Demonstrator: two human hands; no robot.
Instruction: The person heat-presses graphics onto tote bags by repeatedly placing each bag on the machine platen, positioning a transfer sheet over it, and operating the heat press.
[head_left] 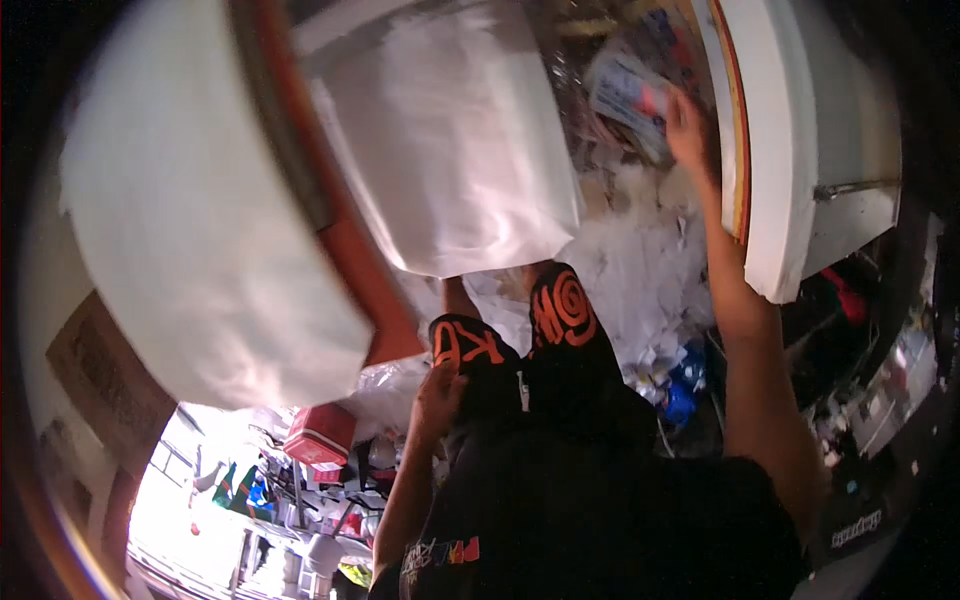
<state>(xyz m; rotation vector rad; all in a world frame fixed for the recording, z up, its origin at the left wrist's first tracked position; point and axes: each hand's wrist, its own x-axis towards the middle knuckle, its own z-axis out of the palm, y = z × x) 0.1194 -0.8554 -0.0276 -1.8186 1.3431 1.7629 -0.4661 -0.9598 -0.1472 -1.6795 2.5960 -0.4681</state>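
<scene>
At the upper right, my right hand (688, 132) reaches out and its fingers close on the edge of a clear plastic packet (622, 90) with pale, blue and red print. Blur hides its exact kind and the finger detail. Just left of it hangs or stands a big white sack-like sheet (455, 150) with a shiny, creased surface. My left hand (438, 397) lies against the leg of my black shorts (575, 375) with orange lettering, its fingers loose and nothing seen in it.
A white panel (790, 150) with an orange-brown edge stands beside my right arm. On the left is a large white bulging form (200, 220) beside an orange-brown upright (365, 290). Crumpled white scraps (650, 260) cover the floor. A red box (320, 437) sits among clutter behind my left arm.
</scene>
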